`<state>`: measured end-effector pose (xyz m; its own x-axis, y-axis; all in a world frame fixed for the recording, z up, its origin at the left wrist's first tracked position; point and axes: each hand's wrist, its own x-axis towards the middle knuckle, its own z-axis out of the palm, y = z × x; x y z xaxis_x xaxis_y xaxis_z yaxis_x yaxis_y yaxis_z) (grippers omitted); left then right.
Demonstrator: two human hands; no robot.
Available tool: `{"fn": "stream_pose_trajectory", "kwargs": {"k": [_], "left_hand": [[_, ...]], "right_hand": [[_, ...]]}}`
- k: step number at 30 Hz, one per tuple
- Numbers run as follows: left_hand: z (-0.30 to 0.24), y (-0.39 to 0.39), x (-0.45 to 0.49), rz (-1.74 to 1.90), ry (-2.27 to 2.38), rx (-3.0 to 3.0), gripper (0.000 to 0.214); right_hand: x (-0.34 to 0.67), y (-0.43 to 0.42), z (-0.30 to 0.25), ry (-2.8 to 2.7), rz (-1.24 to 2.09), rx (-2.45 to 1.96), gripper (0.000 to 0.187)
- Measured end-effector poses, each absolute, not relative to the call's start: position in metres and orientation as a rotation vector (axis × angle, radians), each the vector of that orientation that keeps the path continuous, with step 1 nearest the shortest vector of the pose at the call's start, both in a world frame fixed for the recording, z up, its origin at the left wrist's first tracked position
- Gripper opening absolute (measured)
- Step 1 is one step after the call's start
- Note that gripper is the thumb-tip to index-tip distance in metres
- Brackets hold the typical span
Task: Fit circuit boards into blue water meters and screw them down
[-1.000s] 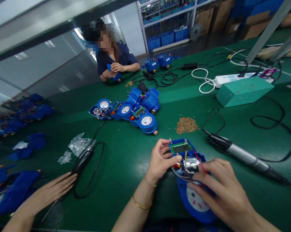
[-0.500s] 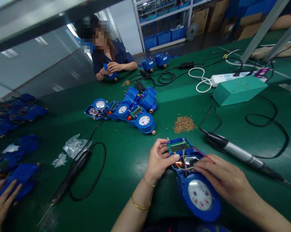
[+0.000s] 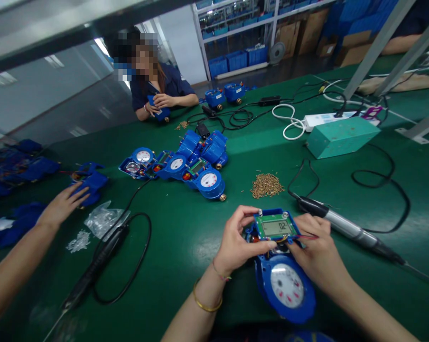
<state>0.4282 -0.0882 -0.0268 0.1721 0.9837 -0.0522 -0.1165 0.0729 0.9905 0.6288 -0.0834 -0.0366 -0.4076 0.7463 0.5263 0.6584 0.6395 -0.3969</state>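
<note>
A blue water meter with a white dial lies on the green table in front of me. Over its upper half sits a green circuit board with a small display that reads digits, with thin coloured wires beneath. My left hand pinches the board's left edge between thumb and fingers. My right hand grips the board's right edge and the meter body under it.
A pile of brass screws and an electric screwdriver lie to the right. Several blue meters cluster at mid-table. A co-worker's hand at left touches a blue part; another person sits at the far side. A teal box stands at right.
The board has been swung flat over the meter, its display now facing up. Both my hands moved to its edges. The co-worker's hand at left reached farther up to a blue part.
</note>
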Motion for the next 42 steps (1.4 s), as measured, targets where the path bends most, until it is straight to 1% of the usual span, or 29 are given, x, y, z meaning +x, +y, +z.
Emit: {"fn": "stream_pose_trajectory", "kwargs": {"k": [7,13,15,18,20,22,25,27,29,31,36,39,42], "left_hand": [[-0.029,-0.098,0.434,1.119,1.228,1.471,0.059],[-0.035,-0.099,0.432,1.203,1.153,1.642,0.061],[-0.039,-0.1,0.433,1.263,1.125,1.661,0.061],[-0.042,-0.101,0.434,1.316,1.114,1.655,0.062],[-0.041,-0.101,0.434,1.312,1.123,1.655,0.062],[-0.039,-0.101,0.434,1.301,1.136,1.668,0.061],[-0.036,-0.1,0.434,1.305,1.152,1.701,0.059],[-0.035,-0.1,0.434,1.314,1.157,1.737,0.057],[-0.036,-0.1,0.435,1.323,1.159,1.784,0.058],[-0.037,-0.1,0.436,1.358,1.152,1.842,0.059],[-0.04,-0.101,0.438,1.457,1.149,1.976,0.059],[-0.04,-0.103,0.439,1.485,1.165,2.033,0.054],[-0.038,-0.104,0.439,1.497,1.186,2.119,0.05]], "right_hand": [[0.618,-0.092,-0.039,-1.971,0.239,-1.246,0.012],[0.616,-0.095,-0.045,-1.929,0.331,-1.253,0.01],[0.621,-0.097,-0.046,-1.969,0.388,-1.21,0.017],[0.638,-0.104,-0.041,-2.136,0.502,-1.115,0.037],[0.656,-0.11,-0.034,-2.319,0.533,-0.994,0.041],[0.677,-0.117,-0.023,-2.456,0.507,-0.856,0.036],[0.698,-0.123,-0.001,-2.375,0.382,-0.891,0.024],[0.697,-0.124,0.012,-2.314,0.322,-0.892,0.019],[0.683,-0.124,0.021,-2.323,0.294,-0.831,0.017],[0.664,-0.124,0.022,-2.254,0.271,-0.897,0.016],[0.641,-0.128,0.009,-2.055,0.668,-1.272,0.02],[0.642,-0.13,0.006,-1.935,0.693,-1.418,0.019],[0.638,-0.13,0.007,-1.839,0.746,-1.517,0.022]]}}
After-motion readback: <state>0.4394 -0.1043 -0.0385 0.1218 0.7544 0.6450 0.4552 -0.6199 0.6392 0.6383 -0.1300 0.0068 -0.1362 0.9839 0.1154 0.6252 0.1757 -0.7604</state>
